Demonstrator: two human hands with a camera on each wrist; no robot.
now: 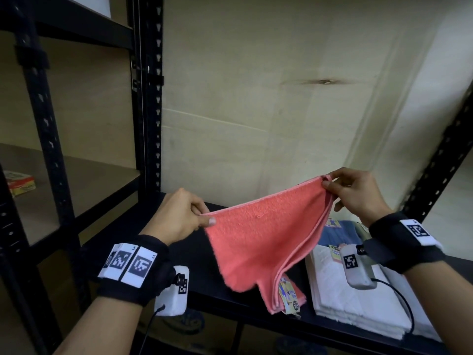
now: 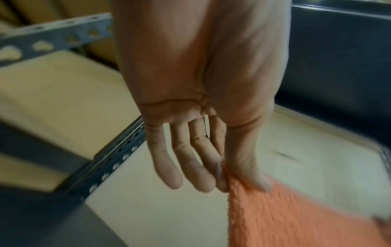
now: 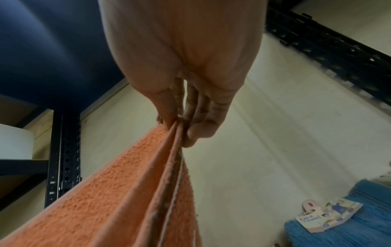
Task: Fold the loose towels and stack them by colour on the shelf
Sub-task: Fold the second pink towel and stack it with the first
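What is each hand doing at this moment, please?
Left hand: pinching one top corner of the pink towel.
Right hand: pinching the other top corner of it.

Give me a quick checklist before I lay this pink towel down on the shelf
1. Left hand pinches a top corner of the pink towel: ok.
2. Right hand pinches the other top corner, layers gathered: ok.
3. Towel hangs off the black shelf: ok.
4. Top edge level: not ok, the right corner is higher.
5. Bottom edges aligned: not ok, one layer with a paper tag hangs lower.
6. A pink stack to join: cannot tell; only the white towels and blue towel show.
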